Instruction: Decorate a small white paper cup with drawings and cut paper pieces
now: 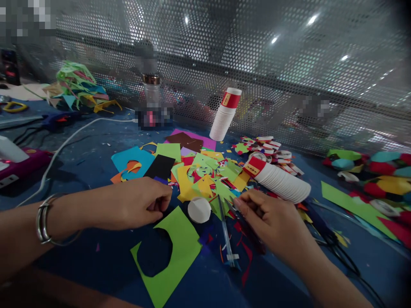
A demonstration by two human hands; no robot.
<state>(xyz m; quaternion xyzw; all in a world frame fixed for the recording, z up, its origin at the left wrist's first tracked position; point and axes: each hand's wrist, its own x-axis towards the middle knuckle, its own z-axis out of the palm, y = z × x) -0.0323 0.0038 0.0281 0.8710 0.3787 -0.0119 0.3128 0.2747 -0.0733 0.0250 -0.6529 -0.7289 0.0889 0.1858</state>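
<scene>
My left hand [149, 200] is loosely closed low over the table, its fingers curled and nothing visible in them. Just below it lies a green paper sheet [184, 239] with a large round hole cut out. My right hand [271, 214] pinches a dark slim tool with a pointed metal tip, which looks like a pair of scissors [250, 235]; the fingers partly cover it. Left of the tool lies a clear narrow stick [225, 235]. Between my hands sits a white paper disc [199, 210], beside a heap of coloured paper scraps [205, 171].
A stack of paper cups [222, 122] stands tilted at the back, and another stack [282, 182] lies behind my right hand. Decorated pieces [385, 184] are on the right. A white cable [62, 147], glue gun [56, 121] and purple power strip [25, 169] are left. Perforated metal [199, 51] rises behind.
</scene>
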